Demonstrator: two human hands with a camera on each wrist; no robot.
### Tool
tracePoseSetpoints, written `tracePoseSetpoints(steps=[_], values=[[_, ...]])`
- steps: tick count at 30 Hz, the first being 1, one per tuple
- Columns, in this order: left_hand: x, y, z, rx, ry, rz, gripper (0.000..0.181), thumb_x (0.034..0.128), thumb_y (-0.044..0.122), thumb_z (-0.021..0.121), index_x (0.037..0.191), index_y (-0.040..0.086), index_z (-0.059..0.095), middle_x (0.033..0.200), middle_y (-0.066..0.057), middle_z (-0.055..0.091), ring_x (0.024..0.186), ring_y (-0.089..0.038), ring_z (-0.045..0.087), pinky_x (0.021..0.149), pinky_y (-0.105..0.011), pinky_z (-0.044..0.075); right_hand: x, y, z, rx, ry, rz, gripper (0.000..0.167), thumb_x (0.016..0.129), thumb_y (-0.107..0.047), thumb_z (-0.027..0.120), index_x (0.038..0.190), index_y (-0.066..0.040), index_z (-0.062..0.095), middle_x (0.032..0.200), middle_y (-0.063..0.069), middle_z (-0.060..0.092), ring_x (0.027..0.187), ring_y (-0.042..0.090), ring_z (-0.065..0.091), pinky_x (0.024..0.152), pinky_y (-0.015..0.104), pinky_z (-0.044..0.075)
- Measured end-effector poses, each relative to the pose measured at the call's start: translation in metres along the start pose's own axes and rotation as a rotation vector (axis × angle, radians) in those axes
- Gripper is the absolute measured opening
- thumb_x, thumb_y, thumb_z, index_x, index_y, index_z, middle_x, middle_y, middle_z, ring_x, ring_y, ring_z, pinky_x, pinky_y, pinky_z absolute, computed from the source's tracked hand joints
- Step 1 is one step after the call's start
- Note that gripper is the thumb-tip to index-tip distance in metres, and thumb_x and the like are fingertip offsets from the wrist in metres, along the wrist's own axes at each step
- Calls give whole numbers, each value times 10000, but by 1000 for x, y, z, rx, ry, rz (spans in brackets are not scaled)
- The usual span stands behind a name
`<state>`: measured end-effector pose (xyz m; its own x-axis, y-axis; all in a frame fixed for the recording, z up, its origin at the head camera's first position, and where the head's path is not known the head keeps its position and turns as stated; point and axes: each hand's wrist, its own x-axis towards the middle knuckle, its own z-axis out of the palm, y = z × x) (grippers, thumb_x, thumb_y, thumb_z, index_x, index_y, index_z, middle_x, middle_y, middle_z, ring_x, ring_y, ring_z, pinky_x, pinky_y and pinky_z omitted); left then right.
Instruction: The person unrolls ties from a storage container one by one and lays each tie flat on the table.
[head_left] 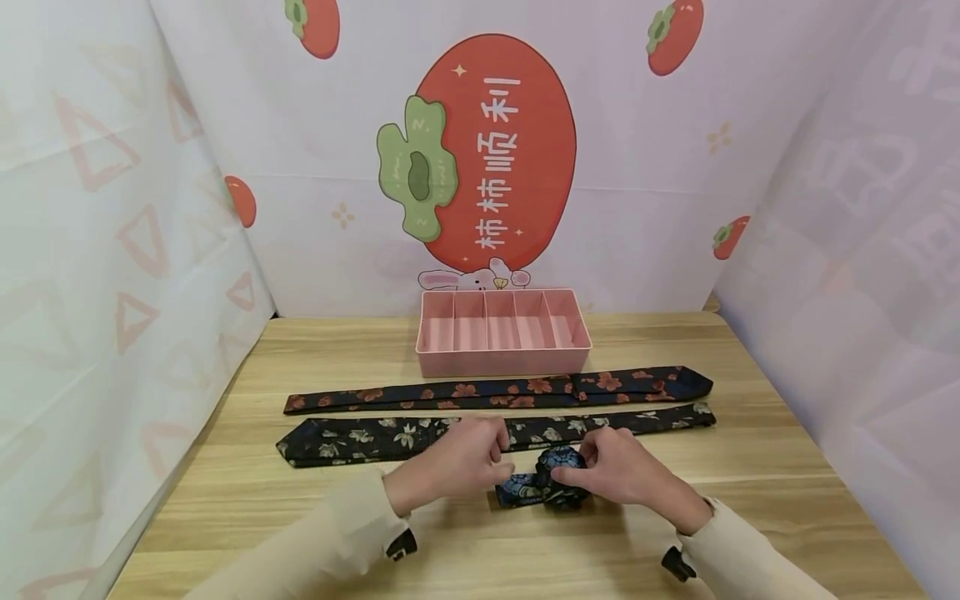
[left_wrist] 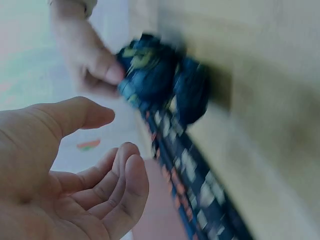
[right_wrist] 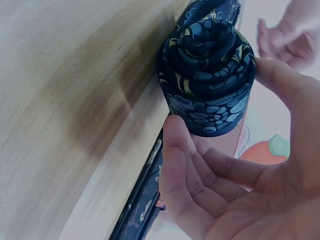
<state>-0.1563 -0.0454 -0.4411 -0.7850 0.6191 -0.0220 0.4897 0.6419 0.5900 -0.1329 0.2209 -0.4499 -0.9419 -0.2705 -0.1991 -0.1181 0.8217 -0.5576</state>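
Note:
A dark tie with blue and yellow flowers [head_left: 561,457] is wound into a roll on the table, its loose end [head_left: 519,492] sticking out to the left. My right hand [head_left: 621,468] grips the roll from the right, thumb and fingers on opposite sides; the right wrist view shows its spiral folds [right_wrist: 207,60]. My left hand [head_left: 467,457] hovers by the loose end. In the left wrist view its thumb [left_wrist: 95,112] and loosely bent fingers stand apart with nothing between them.
Behind the hands lies a black tie with white flowers [head_left: 341,439]. Beyond it is a folded dark tie with orange-red flowers [head_left: 540,385]. A pink divided box [head_left: 502,363] stands at the back, before a patterned cloth [head_left: 637,208]. Cloth walls [head_left: 97,250] flank the table.

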Motion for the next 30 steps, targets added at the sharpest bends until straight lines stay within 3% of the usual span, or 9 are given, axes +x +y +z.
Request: tracePoseSetpoints(steps=[5, 11, 15, 16, 19, 22, 26, 28, 30], values=[[-3, -4, 20, 11, -49, -1, 154, 908, 165, 782, 977, 78, 675, 805, 53, 669, 646, 1, 532, 677, -207, 486, -1, 4, 2, -27, 7, -28, 508, 845, -628, 792, 786, -145, 646, 566, -88, 442, 501, 71, 370, 512, 229, 337], [-4, -14, 33, 64, -32, 63, 129, 870, 122, 792, 903, 110, 668, 798, 67, 623, 669, -9, 494, 647, -225, 453, 1, 6, 0, -116, 57, -81, 616, 819, -659, 803, 987, -70, 743, 723, -59, 646, 599, 59, 552, 607, 254, 503], [-3, -15, 37, 89, -54, 53, 126, 874, 128, 801, 870, 131, 676, 778, 72, 605, 665, -22, 482, 650, -224, 435, 5, 3, -6, -159, 87, -103, 580, 797, -661, 823, 920, -104, 717, 711, -60, 620, 590, 51, 513, 595, 248, 473], [-3, -12, 36, 78, -72, 25, 133, 869, 122, 816, 866, 127, 683, 775, 63, 610, 661, -24, 486, 665, -211, 440, 6, 2, -8, -166, 94, -117, 561, 798, -650, 829, 905, -113, 708, 715, -62, 610, 591, 48, 497, 592, 243, 458], [-2, -10, 37, 93, -85, 2, 134, 868, 121, 826, 859, 138, 693, 769, 76, 613, 658, -16, 495, 680, -207, 445, 9, -3, -14, -165, 106, -173, 504, 813, -579, 850, 929, -111, 704, 760, -41, 615, 636, 64, 493, 612, 245, 441], [-2, -9, 38, 109, -83, 4, 137, 866, 117, 831, 859, 147, 697, 771, 89, 626, 660, -1, 509, 683, -206, 461, 12, -9, -17, -139, 91, -266, 444, 845, -456, 867, 1042, -82, 731, 898, -14, 684, 759, 80, 580, 681, 256, 513], [0, -11, 40, 115, -88, 17, 121, 860, 108, 832, 880, 141, 717, 799, 84, 661, 694, 7, 556, 699, -218, 503, 16, -16, -15, -84, 18, -397, 371, 882, -289, 863, 1135, -52, 730, 1017, 33, 729, 876, 95, 662, 776, 270, 587], [7, -30, 55, 122, -65, 61, 116, 863, 140, 831, 899, 175, 726, 812, 109, 667, 709, 16, 571, 696, -233, 516, 18, -19, -12, -71, -14, -448, 328, 887, -231, 859, 1136, -59, 731, 1024, 47, 736, 874, 87, 672, 779, 266, 597], [7, -31, 55, 112, -68, 72, 110, 863, 139, 834, 905, 167, 737, 815, 98, 685, 713, 14, 589, 695, -236, 527, 19, -21, -7, -69, -37, -473, 294, 882, -184, 860, 1119, -63, 735, 1007, 42, 735, 857, 73, 664, 771, 262, 596]])
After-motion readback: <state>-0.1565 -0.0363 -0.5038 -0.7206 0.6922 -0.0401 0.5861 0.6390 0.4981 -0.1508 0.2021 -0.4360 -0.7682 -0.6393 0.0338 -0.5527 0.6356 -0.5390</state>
